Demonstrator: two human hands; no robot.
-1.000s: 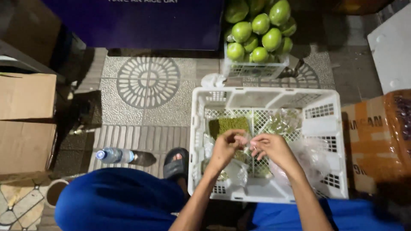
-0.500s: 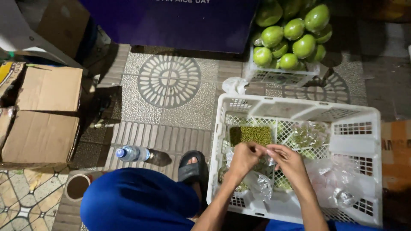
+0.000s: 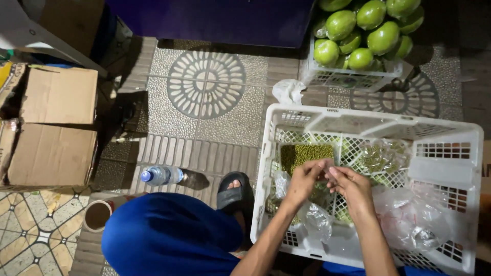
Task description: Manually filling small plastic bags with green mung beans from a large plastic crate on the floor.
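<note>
Both hands meet over the white crate (image 3: 286, 122)
Left hand (image 3: 303, 180) and right hand (image 3: 353, 188) pinch a clear plastic bag (image 3: 319, 217) between closed fingertips, just below the bag of green beans (image 3: 302, 153)

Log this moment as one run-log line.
left hand: on small clear bag | right hand: same bag | over white crate | green beans bag behind | bottle on floor

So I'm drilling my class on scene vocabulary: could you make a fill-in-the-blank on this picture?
1. Both hands work over a white plastic ____.
2. The round fruits heaped in the far basket are ____ in colour.
3. On the floor beside the sandal lies a water ____.
4. At the left stand two cardboard ____.

Missing: crate, green, bottle, boxes
</note>
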